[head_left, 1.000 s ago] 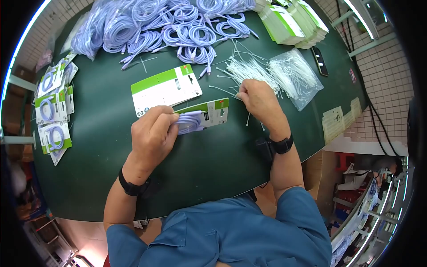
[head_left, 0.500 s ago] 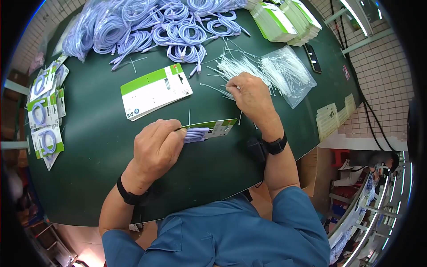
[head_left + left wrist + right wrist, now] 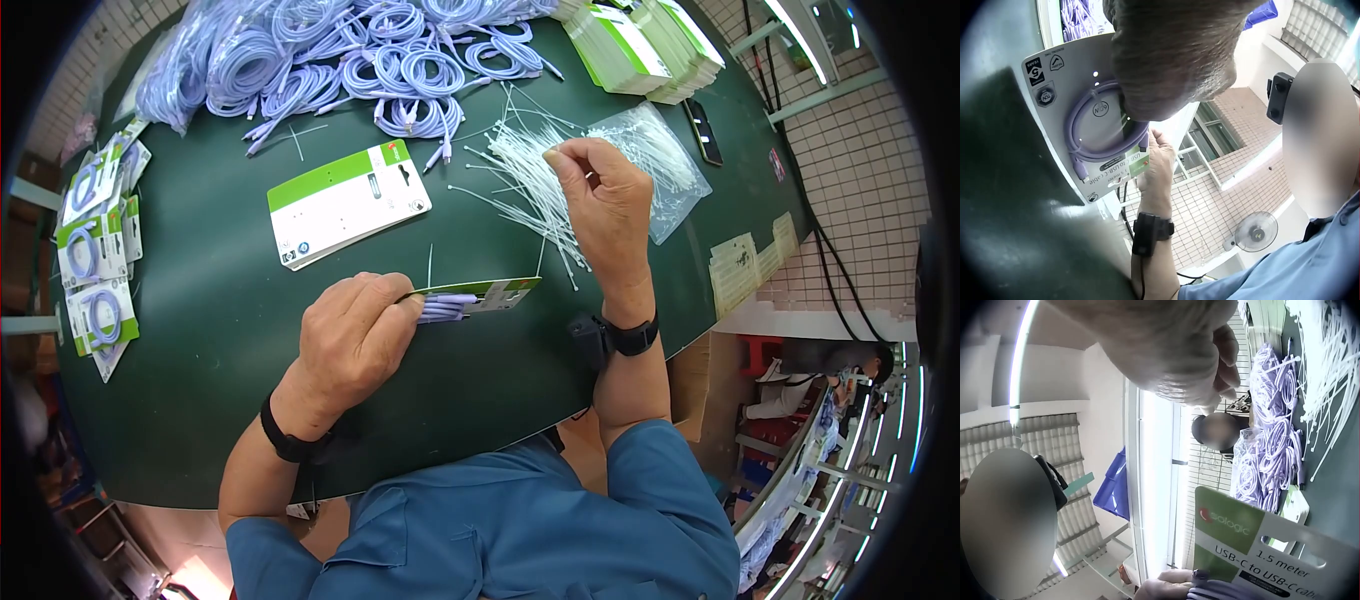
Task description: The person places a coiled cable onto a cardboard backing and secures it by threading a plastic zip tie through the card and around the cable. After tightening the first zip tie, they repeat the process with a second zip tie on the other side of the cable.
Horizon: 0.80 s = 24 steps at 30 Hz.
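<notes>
My left hand [image 3: 355,335] pinches the edge of a green-and-white retail card [image 3: 1054,100]. A coiled lilac USB-C cable [image 3: 1075,128] lies against the card's face; in the head view the card is seen nearly edge-on. One thin white strip [image 3: 431,265] shows just beyond its upper edge. My right hand [image 3: 610,205] is at the loose white cable ties [image 3: 525,165], thumb and forefinger tips brought together. I cannot tell whether a tie is between them. Printed text, "1.5 meter USB-C to USB-C", faces the right wrist camera on the card.
Blank cards [image 3: 345,205] lie beyond my left hand. Coiled lilac cables [image 3: 400,75] fill the back, with card stacks [image 3: 625,50] at back right. A clear bag [image 3: 680,205] of ties and a phone [image 3: 703,130] lie right; carded cables [image 3: 100,315] lie left.
My left hand has come slightly nearer to me, and the card has tilted to nearly edge-on. My right hand has risen and moved right from the near edge of the tie pile.
</notes>
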Available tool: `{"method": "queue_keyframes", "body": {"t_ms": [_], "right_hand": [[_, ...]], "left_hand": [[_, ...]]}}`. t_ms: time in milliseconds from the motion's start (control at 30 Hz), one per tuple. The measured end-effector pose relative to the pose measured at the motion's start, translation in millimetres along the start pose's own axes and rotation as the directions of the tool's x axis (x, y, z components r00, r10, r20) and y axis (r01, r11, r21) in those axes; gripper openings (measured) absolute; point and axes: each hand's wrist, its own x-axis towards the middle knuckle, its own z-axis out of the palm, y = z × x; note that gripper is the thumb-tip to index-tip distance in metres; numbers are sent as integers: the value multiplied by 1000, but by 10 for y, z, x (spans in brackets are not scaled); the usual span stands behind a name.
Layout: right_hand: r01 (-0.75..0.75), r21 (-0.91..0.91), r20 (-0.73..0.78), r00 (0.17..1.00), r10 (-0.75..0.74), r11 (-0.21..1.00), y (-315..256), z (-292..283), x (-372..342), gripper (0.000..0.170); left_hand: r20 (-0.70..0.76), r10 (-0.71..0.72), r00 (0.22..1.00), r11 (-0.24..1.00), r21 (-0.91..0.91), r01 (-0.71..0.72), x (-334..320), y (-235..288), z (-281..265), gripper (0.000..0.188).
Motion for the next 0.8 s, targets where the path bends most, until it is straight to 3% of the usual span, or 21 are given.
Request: {"method": "queue_keyframes", "body": {"t_ms": [167,300,400,433,533,800], "right_hand": [[-2,246,-102,994,28,969,63,-2,-22,13],[-94,398,-123,980,155,913,40,92,-25,15],[-277,605,105,957,270,746,3,163,-54,15],[-287,604,108,954,281,744,-18,186,-68,15],[-415,627,300,910,287,660,-78,257,-117,13],[-405,590,350,908,231,699,-91,334,-165,12]], "left_hand": [[25,10,1000,1000,-10,-10,1,27,-4,16],[14,40,999,999,-12,-39,1,37,17,17],[8,92,996,996,5,-92,-4,35,30,17],[16,89,996,996,-3,-89,-3,39,32,17],[20,116,993,993,12,-116,8,61,20,18],[14,113,994,994,8,-113,1,46,25,18]]}}
